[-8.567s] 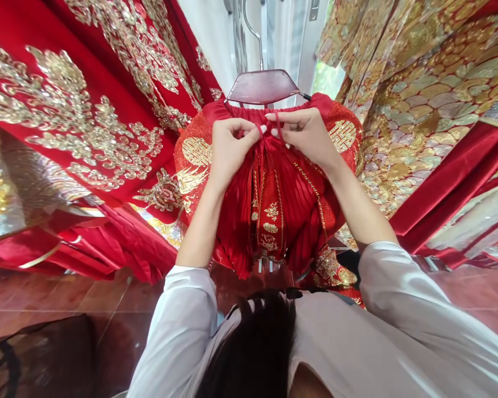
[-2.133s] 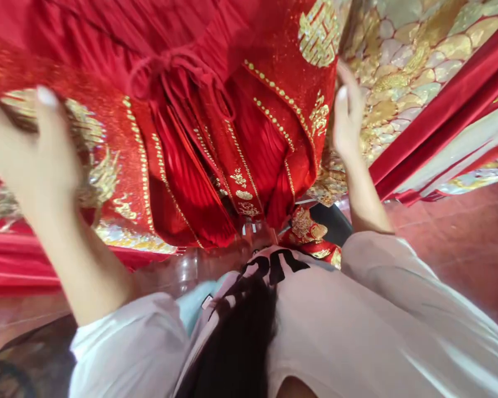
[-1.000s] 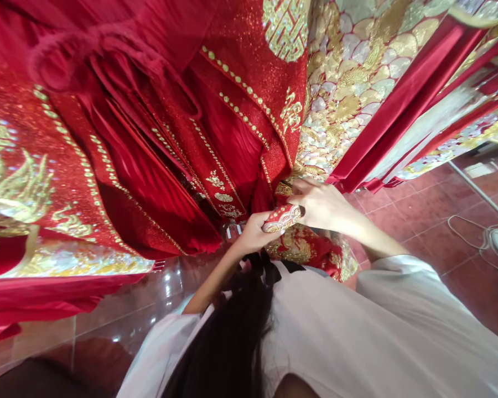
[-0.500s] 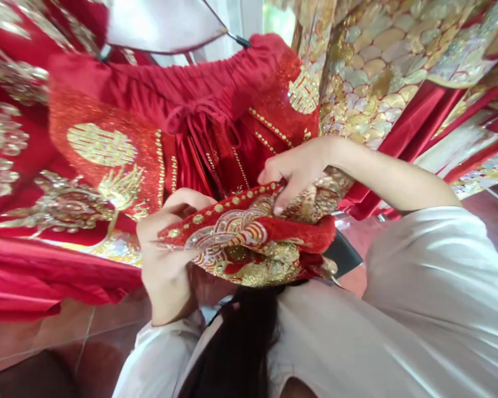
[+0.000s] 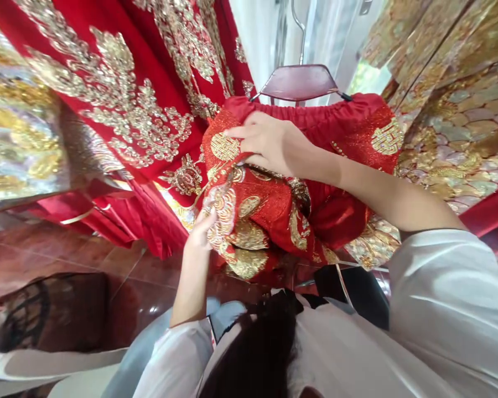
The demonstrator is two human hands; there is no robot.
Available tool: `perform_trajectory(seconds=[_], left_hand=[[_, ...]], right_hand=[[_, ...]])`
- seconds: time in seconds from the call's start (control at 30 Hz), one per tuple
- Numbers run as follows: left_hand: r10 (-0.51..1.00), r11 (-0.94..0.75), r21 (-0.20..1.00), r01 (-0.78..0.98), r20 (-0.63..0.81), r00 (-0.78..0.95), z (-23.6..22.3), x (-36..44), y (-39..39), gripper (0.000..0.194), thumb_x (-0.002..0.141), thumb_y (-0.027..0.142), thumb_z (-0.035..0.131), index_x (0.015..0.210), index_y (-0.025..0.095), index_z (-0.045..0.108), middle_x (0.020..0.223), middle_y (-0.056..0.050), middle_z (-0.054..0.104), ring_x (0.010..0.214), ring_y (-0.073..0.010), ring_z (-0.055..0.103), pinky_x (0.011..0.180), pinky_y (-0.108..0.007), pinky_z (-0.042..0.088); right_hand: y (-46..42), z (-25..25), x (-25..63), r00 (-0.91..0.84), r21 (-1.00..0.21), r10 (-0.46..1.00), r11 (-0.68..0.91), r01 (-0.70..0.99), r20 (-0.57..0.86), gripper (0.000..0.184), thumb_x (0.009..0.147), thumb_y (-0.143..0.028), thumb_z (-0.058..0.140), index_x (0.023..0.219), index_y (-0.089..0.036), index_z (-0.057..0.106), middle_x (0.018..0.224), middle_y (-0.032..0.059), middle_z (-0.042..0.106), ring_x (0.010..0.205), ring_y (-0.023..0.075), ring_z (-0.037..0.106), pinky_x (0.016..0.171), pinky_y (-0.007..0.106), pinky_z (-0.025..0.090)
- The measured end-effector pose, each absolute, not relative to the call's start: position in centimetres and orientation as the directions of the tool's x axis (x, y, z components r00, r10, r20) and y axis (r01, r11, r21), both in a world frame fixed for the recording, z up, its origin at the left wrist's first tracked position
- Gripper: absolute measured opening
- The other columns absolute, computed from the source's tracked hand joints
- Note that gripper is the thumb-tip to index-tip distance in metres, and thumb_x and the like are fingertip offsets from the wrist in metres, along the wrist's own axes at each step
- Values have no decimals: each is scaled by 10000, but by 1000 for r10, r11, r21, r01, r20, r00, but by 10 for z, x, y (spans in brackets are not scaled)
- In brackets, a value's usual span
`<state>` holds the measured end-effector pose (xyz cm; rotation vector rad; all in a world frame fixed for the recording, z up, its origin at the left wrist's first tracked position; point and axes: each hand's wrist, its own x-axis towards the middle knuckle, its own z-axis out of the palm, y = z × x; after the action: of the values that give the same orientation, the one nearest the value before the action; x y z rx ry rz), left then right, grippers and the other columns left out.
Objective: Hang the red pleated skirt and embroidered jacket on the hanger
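A red skirt [image 5: 269, 202] with gold embroidery hangs by its gathered waistband from a dark clip hanger [image 5: 297, 82]. Its lower part is lifted and bunched toward me. At the left edge, my left hand [image 5: 201, 229] is closed on the skirt's white and gold patterned border, thumb on top. My right hand [image 5: 268, 145] reaches across the skirt's front, beside a round gold emblem [image 5: 225, 147]. Its fingers bend over the raised fold's upper edge, with the index finger straighter than the others; the fingertips beneath are partly hidden.
Red garments with silvery beadwork [image 5: 136, 105] hang at the left. Gold scale-patterned cloth [image 5: 460, 110] is at the right. On the tiled floor at lower left stands a dark brown bag or box [image 5: 74, 309]. A black object [image 5: 352, 290] is below the skirt.
My view has swung left and back. My right hand has moved from the fold's right side to its upper left, near my left hand. My left hand still grips the border.
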<state>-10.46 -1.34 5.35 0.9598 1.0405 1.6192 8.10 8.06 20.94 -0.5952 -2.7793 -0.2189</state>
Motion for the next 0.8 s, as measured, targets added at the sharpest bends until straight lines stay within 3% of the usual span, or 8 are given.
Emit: perform_trajectory(seconds=[0.1,0.17,0.33,0.47,0.63,0.8], left_hand=[[898,-340,915,-219,247,-365,73,-127,-13,494,606,583,771,912,207,676,902,-39,712,859,-262,685,758,-376,575],[854,-402,908,-119,325,-407,89,-140,-12,438,640,559,763,878,202,676,818,-27,704,789,-232,669,678,-348,557],[663,-495,806,323,591,-459,119,-167,-12,330,692,447,748,716,134,645,557,41,527,503,-71,408,486,-212,322],[551,-504,654,565,747,-372,141,-182,1,321,788,400,662,648,122,584,545,54,379,512,-53,276,510,-215,218],[512,-574,522,630,830,-221,157,-171,66,445,831,539,579,598,163,531,545,30,386,535,-89,313,537,-249,250],[695,-578,656,485,708,-128,160,-149,141,552,711,769,530,652,220,539,653,-28,553,687,-186,547,619,-318,415]], right_hand=[[102,211,50,-838,203,372,855,477,399,274,883,-421,537,977,-219,697,1329,55,482,1309,304,342,1058,517,345],[117,211,32,-823,208,388,841,500,415,312,849,-471,571,969,-214,699,1212,81,538,1279,316,374,1017,564,365],[135,217,23,-854,217,369,859,464,366,407,814,-548,586,825,-154,685,884,60,593,1101,273,518,945,496,433],[119,226,39,-843,158,338,887,434,419,428,866,-513,532,717,-129,646,834,48,590,990,216,561,922,426,455],[104,217,61,-787,8,322,924,383,526,330,917,-387,491,725,-167,644,959,51,644,969,188,572,949,386,471],[109,184,66,-631,-48,329,907,419,702,248,900,-322,507,749,-196,657,1247,43,589,1169,246,508,1083,453,389]])
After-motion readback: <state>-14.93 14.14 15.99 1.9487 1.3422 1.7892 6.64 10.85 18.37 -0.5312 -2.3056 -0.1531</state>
